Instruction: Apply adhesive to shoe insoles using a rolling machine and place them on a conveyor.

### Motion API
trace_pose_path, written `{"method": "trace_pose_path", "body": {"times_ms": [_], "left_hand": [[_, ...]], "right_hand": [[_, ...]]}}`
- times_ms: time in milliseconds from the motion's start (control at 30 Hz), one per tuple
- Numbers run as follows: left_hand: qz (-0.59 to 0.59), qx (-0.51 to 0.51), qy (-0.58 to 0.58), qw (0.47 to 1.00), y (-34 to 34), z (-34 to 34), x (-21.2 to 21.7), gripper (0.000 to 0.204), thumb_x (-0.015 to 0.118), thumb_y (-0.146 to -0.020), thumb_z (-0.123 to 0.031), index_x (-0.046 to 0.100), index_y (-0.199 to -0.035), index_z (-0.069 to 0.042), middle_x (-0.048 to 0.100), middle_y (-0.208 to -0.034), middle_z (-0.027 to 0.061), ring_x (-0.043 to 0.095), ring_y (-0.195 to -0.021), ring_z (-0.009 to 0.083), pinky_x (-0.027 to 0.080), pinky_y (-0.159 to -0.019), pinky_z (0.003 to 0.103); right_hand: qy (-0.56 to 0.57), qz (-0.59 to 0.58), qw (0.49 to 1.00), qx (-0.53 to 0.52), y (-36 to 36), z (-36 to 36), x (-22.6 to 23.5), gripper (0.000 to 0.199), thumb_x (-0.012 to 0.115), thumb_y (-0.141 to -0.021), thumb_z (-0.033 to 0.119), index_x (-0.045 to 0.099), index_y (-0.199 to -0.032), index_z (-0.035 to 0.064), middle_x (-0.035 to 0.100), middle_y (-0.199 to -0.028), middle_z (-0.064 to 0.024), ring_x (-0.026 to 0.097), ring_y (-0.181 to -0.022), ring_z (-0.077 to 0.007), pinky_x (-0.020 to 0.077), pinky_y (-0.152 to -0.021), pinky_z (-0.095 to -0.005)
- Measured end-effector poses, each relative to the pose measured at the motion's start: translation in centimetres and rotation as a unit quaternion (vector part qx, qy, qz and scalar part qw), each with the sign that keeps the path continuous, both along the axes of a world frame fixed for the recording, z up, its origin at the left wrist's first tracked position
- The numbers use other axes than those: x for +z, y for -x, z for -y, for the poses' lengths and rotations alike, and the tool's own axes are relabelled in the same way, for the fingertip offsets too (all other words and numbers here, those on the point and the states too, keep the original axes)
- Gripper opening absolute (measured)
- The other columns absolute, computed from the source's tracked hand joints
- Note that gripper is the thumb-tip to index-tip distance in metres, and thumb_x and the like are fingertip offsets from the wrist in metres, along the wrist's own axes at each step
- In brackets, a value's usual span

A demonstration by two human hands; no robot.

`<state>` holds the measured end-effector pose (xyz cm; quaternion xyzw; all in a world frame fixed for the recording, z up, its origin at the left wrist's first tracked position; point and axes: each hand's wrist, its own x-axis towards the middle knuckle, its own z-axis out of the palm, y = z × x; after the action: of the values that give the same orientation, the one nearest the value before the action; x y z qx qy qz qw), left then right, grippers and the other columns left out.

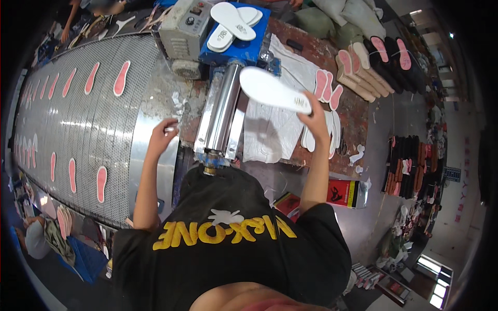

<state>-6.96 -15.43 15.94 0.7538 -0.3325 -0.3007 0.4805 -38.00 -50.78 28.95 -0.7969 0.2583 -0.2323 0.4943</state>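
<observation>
My right hand (317, 122) grips the heel end of a white insole (272, 90) between thumb and fingers. The insole is raised, its far end close to a shiny metal roller (225, 111) on a machine in front of me. On the roller's other side, my left hand (164, 136) hovers over the edge of a metal sheet. Its fingers are bent, with a gap to the thumb, and nothing shows in them. More white insoles (231, 23) lie crossed on the machine's blue top (262, 31).
At left, a mesh conveyor (78, 124) carries rows of pink insoles (122, 79). A grey control box (184, 31) stands behind the roller. White cloth (275, 127) covers part of the worn table at right, beside pink insoles (321, 85) and stacked beige ones (363, 78).
</observation>
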Motion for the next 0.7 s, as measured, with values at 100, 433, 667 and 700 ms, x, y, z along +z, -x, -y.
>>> {"method": "trace_pose_path", "body": {"times_ms": [100,433,667,700], "left_hand": [[0.035,-0.067,0.021,0.997,-0.1,3.2,4.1,0.043,0.067,-0.075,-0.01,0.056,-0.116,-0.003,0.059,-0.114,0.0098,0.057,-0.104,0.0193,0.044,-0.089,0.032],[0.209,-0.346,0.041,0.914,-0.5,7.9,9.4,0.089,0.074,-0.056,-0.006,0.035,-0.137,-0.007,0.029,-0.143,0.0142,0.027,-0.132,0.0329,0.026,-0.109,0.04],[0.356,-0.306,0.026,0.883,-5.4,5.7,8.2,0.078,0.075,-0.059,-0.012,0.042,-0.129,-0.009,0.044,-0.129,0.011,0.044,-0.117,0.0318,0.038,-0.098,0.04],[0.359,-0.304,0.038,0.882,-6.1,5.3,7.8,0.078,0.075,-0.059,-0.012,0.042,-0.129,-0.009,0.044,-0.129,0.011,0.044,-0.117,0.0318,0.038,-0.098,0.04]], "right_hand": [[-0.016,-0.028,0.999,0.014,3.7,-2.5,-3.2,0.059,0.062,-0.065,0.01,0.048,-0.122,0.0015,0.053,-0.111,-0.006,0.049,-0.106,-0.0161,0.0372,-0.092,-0.0275],[-0.169,0.051,0.981,0.082,-2.7,-9.4,-8.5,0.067,0.065,-0.075,0.002,0.034,-0.135,0.0046,0.051,-0.092,-0.0043,0.047,-0.079,-0.0085,0.0397,-0.069,-0.0214],[-0.271,-0.114,0.956,0.013,1.7,-11.3,-14.0,0.051,0.067,-0.077,0.006,0.048,-0.124,0.0041,0.049,-0.072,0.0028,0.045,-0.063,-0.0045,0.0356,-0.055,-0.0187],[-0.261,-0.116,0.958,0.01,2.6,-11.5,-15.3,0.051,0.067,-0.077,0.006,0.048,-0.124,0.0041,0.049,-0.072,0.0028,0.045,-0.063,-0.0045,0.0356,-0.055,-0.0187]]}}
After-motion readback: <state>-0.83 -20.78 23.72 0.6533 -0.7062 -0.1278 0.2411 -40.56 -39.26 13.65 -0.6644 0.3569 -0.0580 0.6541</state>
